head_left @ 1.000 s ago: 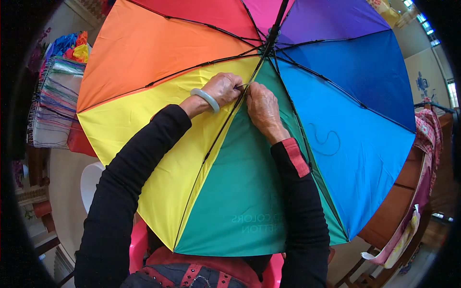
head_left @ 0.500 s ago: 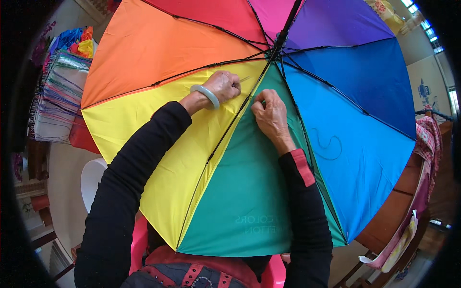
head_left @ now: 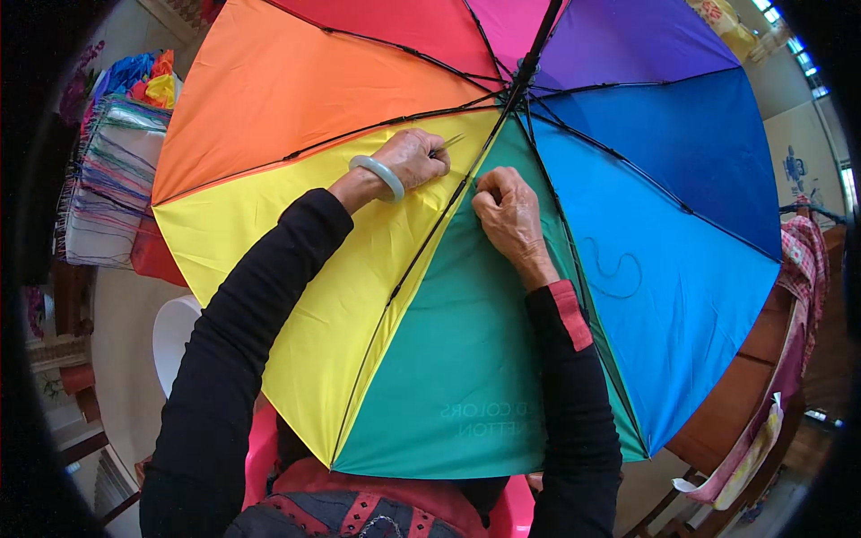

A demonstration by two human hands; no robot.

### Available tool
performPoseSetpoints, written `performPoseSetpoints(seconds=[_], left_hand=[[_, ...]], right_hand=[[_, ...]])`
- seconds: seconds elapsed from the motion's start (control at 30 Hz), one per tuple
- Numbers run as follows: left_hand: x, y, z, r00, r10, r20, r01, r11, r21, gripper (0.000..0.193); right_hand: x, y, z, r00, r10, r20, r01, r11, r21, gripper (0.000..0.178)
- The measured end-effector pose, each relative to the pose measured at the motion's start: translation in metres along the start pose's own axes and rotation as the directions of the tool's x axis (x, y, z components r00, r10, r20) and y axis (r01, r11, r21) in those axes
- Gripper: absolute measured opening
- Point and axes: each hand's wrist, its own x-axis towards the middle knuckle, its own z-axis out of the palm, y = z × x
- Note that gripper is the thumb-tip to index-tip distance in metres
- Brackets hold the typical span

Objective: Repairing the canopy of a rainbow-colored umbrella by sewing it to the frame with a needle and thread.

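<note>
Here's the umbrella (head_left: 489,269), wide open in front of the person, underside showing, shaft (head_left: 541,45) pointing away. The left hand (head_left: 420,160), bangle (head_left: 393,185) at its wrist, is closed over the yellow panel, a thin sliver (head_left: 456,139) pinched in its fingers! Across the rib (head_left: 431,238), the right hand (head_left: 508,208) is curled shut over green; can't tell what's inside. Dark thread (head_left: 619,297) curls on blue. Farther out: fringed cloth (head_left: 112,193) left, checked cloth (head_left: 803,260) right.
</note>
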Motion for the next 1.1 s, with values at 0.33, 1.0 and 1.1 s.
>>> performPoseSetpoints(seconds=[0.33,1.0,1.1], left_hand=[[0.004,0.004,0.008,0.996,0.074,0.041,-0.072,0.997,-0.031,0.013],[0.001,0.007,0.019,0.977,0.195,-0.089,-0.192,0.981,0.036,0.011],[0.000,0.001,0.018,0.988,0.143,-0.066,-0.144,0.990,-0.013,0.011]], right_hand=[[-0.001,-0.006,0.001,1.000,0.008,-0.016,-0.008,1.000,-0.004,0.007],[-0.027,-0.056,-0.021,0.917,-0.087,0.388,0.228,0.914,-0.334,0.005],[-0.067,-0.086,-0.033,0.661,-0.102,0.743,0.352,0.917,-0.186,0.005]])
